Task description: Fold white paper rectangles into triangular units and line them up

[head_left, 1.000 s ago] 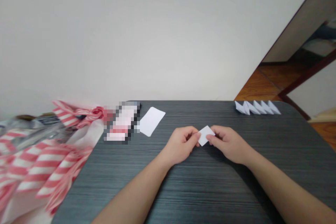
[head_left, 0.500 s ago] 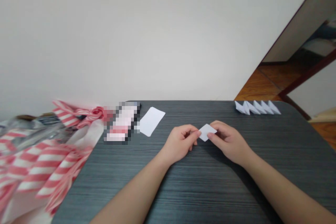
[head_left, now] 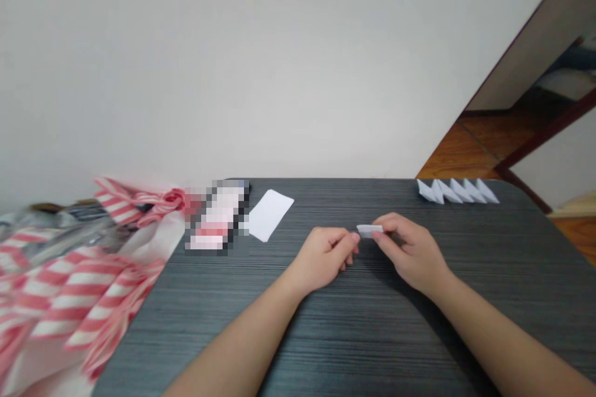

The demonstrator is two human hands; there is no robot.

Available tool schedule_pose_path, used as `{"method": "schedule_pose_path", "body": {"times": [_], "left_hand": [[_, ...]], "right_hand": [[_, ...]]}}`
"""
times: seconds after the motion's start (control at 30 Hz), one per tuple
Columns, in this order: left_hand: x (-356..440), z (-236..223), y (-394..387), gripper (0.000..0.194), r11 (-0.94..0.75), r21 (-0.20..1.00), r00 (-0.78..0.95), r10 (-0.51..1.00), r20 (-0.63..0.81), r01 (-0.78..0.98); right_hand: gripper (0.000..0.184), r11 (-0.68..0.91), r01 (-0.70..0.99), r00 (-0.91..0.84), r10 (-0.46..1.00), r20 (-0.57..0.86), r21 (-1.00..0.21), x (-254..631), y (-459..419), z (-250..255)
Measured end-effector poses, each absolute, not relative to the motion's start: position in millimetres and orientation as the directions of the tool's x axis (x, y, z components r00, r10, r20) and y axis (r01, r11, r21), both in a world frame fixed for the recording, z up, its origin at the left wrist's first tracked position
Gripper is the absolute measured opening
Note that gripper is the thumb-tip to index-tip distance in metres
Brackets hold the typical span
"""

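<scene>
A small folded piece of white paper (head_left: pixel 369 231) is held above the table in my right hand (head_left: pixel 412 251), pinched at its right end between thumb and fingers. It appears narrow and flat-topped, tapering towards the left. My left hand (head_left: pixel 326 259) is closed, thumb against the curled fingers, beside the paper's left tip; that tip shows just past the thumb, and I see nothing in these fingers. To the left lies a white rectangular stack of paper (head_left: pixel 270 215). Several folded white paper pieces (head_left: pixel 459 191) stand in an interlocked zigzag row at the back right.
A phone-like object (head_left: pixel 216 217), blurred by pixels, lies at the left of the dark table (head_left: pixel 316 335). Red-and-white striped cloth (head_left: pixel 84 288) is heaped beyond the left edge. A pale wall (head_left: pixel 279 74) rises behind; wooden floor (head_left: pixel 465 142) shows at right.
The folded paper has gone from a diamond facing me to a narrow strip. My left fingers have come off its left corner and sit slightly lower; my right hand keeps its pinch.
</scene>
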State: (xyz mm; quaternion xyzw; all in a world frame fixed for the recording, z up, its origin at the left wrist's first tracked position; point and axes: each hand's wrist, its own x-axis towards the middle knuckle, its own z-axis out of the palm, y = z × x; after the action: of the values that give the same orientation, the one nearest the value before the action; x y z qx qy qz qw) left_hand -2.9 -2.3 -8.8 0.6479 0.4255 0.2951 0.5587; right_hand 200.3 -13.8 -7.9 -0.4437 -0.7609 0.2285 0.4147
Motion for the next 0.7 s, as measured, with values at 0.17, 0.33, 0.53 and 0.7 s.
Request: {"method": "schedule_pose_path", "body": {"times": [0.17,0.33,0.53,0.7], "left_hand": [[-5.2,-7.1,-0.2,0.057,0.036,0.997,0.48,0.875,-0.064,0.067],[-6.4,-1.4,0.6,0.035,0.037,0.989,0.466,0.879,-0.102,0.146],[-6.7,-4.4,0.0,0.026,0.108,0.984,0.403,0.902,-0.157,0.142],[-5.7,-0.8,-1.8,0.023,0.078,0.99,0.415,0.902,-0.122,0.121]], "right_hand": [[0.013,0.774,0.486,-0.496,0.626,0.601,-0.405,201.9,-9.1,-9.6],[0.016,0.799,0.513,-0.555,0.587,0.589,-0.312,200.6,-9.2,-8.1],[0.026,0.796,0.511,-0.574,0.597,0.561,-0.324,202.3,-6.7,-10.4],[0.028,0.807,0.482,-0.593,0.588,0.55,-0.342,205.5,-6.9,-9.2]]}}
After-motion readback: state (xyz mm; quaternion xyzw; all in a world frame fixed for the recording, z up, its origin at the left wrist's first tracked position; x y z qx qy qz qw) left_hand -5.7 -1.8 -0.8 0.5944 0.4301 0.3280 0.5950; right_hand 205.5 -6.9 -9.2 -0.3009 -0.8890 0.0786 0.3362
